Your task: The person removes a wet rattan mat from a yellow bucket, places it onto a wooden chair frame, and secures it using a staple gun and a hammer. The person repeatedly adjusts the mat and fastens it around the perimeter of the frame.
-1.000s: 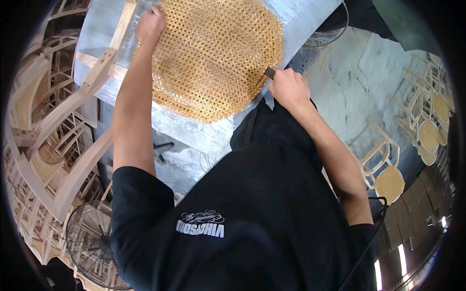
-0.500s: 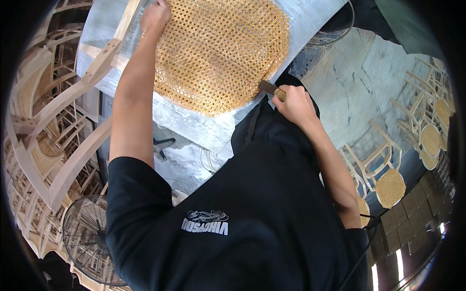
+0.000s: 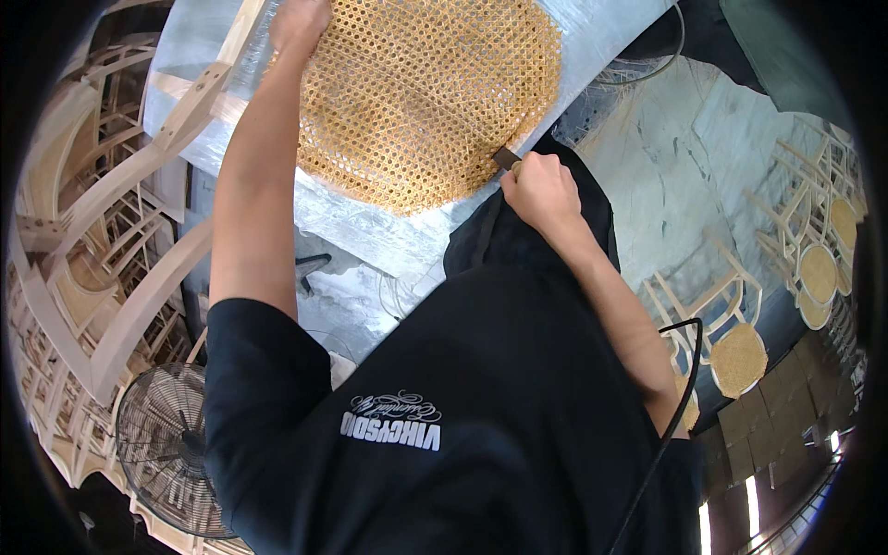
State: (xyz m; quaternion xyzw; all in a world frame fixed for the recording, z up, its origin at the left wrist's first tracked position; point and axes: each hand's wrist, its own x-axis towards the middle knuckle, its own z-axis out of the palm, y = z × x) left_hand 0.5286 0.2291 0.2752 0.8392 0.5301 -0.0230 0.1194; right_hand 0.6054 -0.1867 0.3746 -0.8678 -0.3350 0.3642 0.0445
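Cane panel (image 3: 430, 102): lies flat on the table, between the two hands; its left edge is under or just beside the left hand, its near right edge just ahead of the right hand
Left hand (image 3: 301, 20): cut off by the upper rim of view; how far the fingers are curled, or whether they pinch the panel, I cannot tell
Right hand (image 3: 544, 190): fist wrapped round the grip of the flat-bladed tool (image 3: 506, 158), whose dark blade points ahead and left to the panel's edge
Weight and give: probably light; springy across the sheet, bending easily, though stiffer along each strand
Slip: likely slides readily on the table, so a flat palm should steady it
Fragile part: cut strand ends round the rim look apt to fray or snap
Best hold: spread fingers over the dense weave, inward from the rim
Weave: golden strands crossing in an open lattice of small holes, outline rounded
Table (image 3: 601, 37): pale grey, smooth, with a sheen, reaching beyond both hands
Wooden bar (image 3: 190, 116): pale, bare, angular, just left of the left hand
Chair seat (image 3: 738, 361): similar golden cane, many-sided, well apart to the right of the right hand
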